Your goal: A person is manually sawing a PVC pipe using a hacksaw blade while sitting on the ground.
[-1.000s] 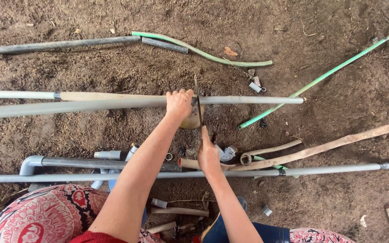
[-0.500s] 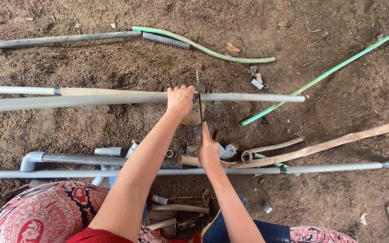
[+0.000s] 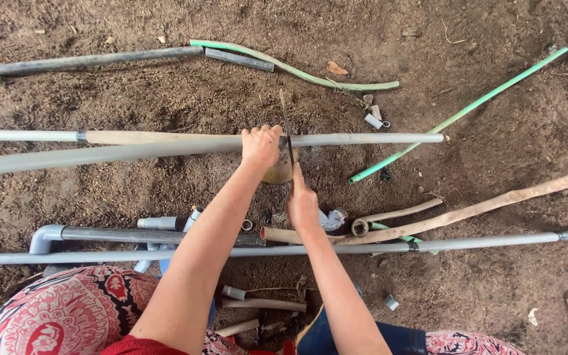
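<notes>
Long grey pipe (image 3: 363, 139) lying level across bare soil, gripped from above; thin saw blade (image 3: 287, 125) standing on edge, crossing it almost square.

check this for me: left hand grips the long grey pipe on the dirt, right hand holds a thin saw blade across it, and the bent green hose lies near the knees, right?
Not quite. The head view shows the bent green hose lying beyond the long grey pipe, far from the knees. The rest holds: the left hand grips that pipe and the right hand holds the thin saw blade across it.

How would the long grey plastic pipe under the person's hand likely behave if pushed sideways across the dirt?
The long grey plastic pipe is round, so it would probably roll. It looks thin and long, so likely light and a bit bendy. The left hand pressing on it suggests it shifts easily.
</notes>
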